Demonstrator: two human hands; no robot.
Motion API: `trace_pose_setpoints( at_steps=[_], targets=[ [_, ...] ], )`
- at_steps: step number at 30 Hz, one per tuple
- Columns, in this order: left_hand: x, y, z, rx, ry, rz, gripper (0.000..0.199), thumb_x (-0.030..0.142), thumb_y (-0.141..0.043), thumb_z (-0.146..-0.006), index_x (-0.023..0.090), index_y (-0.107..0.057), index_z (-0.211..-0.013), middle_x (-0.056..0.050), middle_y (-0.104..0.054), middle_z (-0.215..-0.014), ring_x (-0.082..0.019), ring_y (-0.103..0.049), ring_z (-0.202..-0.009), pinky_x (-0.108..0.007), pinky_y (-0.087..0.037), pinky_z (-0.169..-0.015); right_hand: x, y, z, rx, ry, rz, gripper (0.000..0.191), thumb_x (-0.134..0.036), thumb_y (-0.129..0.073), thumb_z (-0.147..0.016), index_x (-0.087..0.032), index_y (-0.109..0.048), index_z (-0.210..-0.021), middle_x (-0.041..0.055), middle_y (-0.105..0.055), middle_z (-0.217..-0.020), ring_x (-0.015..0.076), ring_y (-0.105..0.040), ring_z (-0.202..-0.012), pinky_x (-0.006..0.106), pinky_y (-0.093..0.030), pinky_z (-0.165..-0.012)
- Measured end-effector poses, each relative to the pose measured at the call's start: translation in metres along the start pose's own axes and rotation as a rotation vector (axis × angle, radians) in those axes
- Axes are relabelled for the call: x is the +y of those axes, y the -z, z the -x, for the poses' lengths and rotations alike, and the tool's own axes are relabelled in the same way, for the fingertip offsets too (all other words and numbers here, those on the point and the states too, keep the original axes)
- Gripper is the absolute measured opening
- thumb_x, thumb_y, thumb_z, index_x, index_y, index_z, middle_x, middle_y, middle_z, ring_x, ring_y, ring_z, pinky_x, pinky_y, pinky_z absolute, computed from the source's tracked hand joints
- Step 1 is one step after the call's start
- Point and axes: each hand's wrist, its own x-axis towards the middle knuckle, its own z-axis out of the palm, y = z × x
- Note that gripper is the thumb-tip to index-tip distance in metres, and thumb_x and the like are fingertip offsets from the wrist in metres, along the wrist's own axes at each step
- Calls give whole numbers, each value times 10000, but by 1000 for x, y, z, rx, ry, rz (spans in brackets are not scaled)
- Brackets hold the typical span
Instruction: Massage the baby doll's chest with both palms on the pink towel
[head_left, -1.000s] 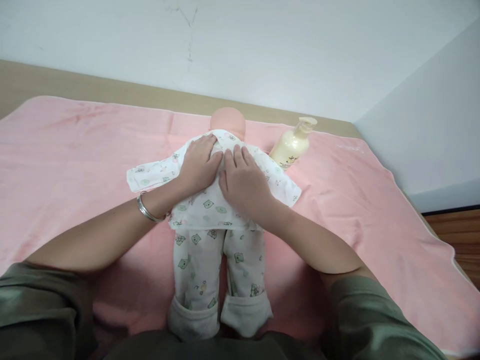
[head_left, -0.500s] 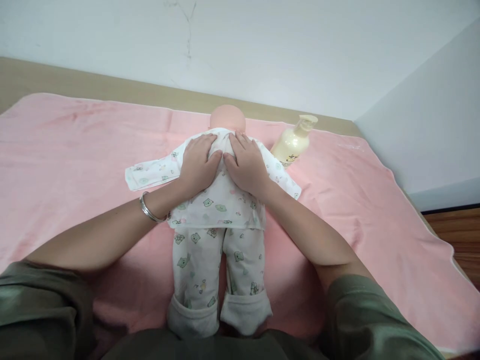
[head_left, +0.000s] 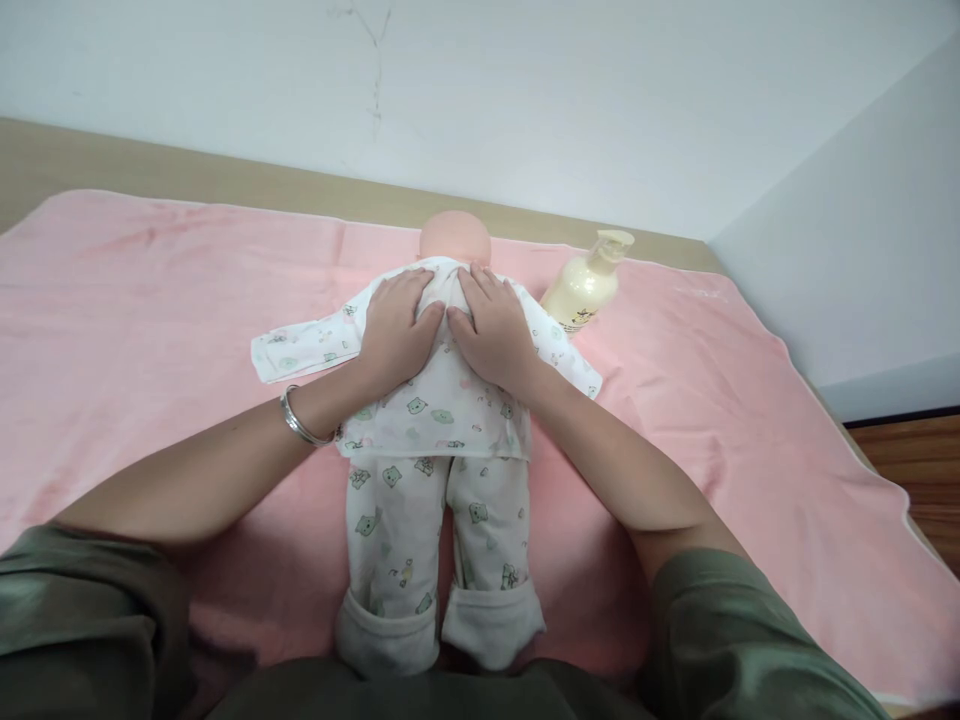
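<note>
A baby doll (head_left: 455,237) lies stretched out on a pink cloth, its bald head toward the wall and its face not visible. It wears a white printed top (head_left: 442,415) with the sleeves spread sideways, and matching printed trousers (head_left: 397,520) with turned-up cuffs. My left hand (head_left: 401,325) rests flat on the left upper part of the top, fingers pointing to the head. Beside it, my right hand (head_left: 495,325) lies flat on the right upper part, thumb close to the left thumb. Both hands are open and grip nothing.
A cream pump bottle (head_left: 585,288) leans or lies on the cloth just right of the doll's shoulder. The pink cloth (head_left: 165,320) covers most of a wooden surface (head_left: 225,165) against a white wall (head_left: 525,100). Brown wood-grained furniture (head_left: 915,470) shows at the right edge.
</note>
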Motion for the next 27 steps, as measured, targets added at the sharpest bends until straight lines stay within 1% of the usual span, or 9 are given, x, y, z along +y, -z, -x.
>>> trace_pose_setpoints(
  at_steps=[5,8,11,16,17,19,22,25,27],
  targets=[
    [7,5,3,-26,-27,-55,519,356,-332,-958,129,-600,-1340,-139,-623,-1418,-298,-545,-1341,-489,-388,-1224,4,5,-2,-19,21,-6,635,-340,-362,-981,-51,-403,-1545,163,-384,-1635,313,-309,-1557,535,-208,-1314],
    [18,10,11,-50,-85,-136,519,329,-313,-978,90,-611,-1329,-166,-639,-1391,-315,-562,-1332,-503,-406,-1211,10,11,-5,-34,49,-12,582,-336,-379,-981,-87,-477,-1498,142,-453,-1596,297,-377,-1523,502,-291,-1290],
    [28,15,19,-102,-112,-174,556,290,-323,-982,20,-546,-1414,-187,-550,-1510,-320,-469,-1457,-486,-342,-1276,11,13,-5,-13,62,10,526,-324,-359,-1000,-98,-539,-1439,139,-528,-1536,293,-457,-1466,478,-365,-1247],
    [31,19,15,-211,-41,-167,583,257,-287,-989,-4,-455,-1483,-192,-427,-1610,-323,-338,-1550,-517,-268,-1312,-4,13,10,45,73,141,523,-286,-298,-1033,-28,-538,-1420,191,-605,-1434,318,-528,-1389,485,-438,-1174],
    [30,19,11,-217,-42,-171,580,257,-285,-985,0,-457,-1475,-193,-432,-1606,-323,-343,-1547,-520,-274,-1308,-8,14,15,46,82,165,519,-279,-297,-1036,-21,-548,-1409,197,-617,-1417,316,-537,-1382,474,-450,-1163],
    [27,21,3,-219,-46,-194,539,263,-283,-973,36,-532,-1395,-190,-522,-1530,-321,-432,-1485,-507,-336,-1272,-15,17,22,38,106,199,501,-273,-300,-1039,-25,-581,-1371,197,-638,-1385,306,-559,-1360,445,-468,-1147],
    [23,23,-8,-223,-38,-239,440,290,-290,-963,117,-629,-1183,-173,-664,-1306,-309,-594,-1279,-468,-451,-1163,-20,23,28,17,130,221,468,-275,-319,-1041,-38,-613,-1317,193,-653,-1359,299,-579,-1335,418,-484,-1126],
    [24,24,-9,-209,-27,-281,416,312,-301,-968,124,-620,-1159,-177,-672,-1262,-318,-611,-1226,-468,-472,-1120,-17,24,22,-25,97,182,436,-277,-316,-1048,-69,-629,-1270,168,-671,-1329,294,-583,-1328,421,-489,-1116],
    [27,24,-3,-191,-26,-309,415,316,-316,-972,112,-620,-1167,-188,-673,-1256,-333,-607,-1230,-482,-478,-1106,-11,23,14,-44,56,145,438,-286,-317,-1052,-70,-607,-1300,168,-639,-1385,301,-543,-1377,436,-467,-1143]
  ],
)
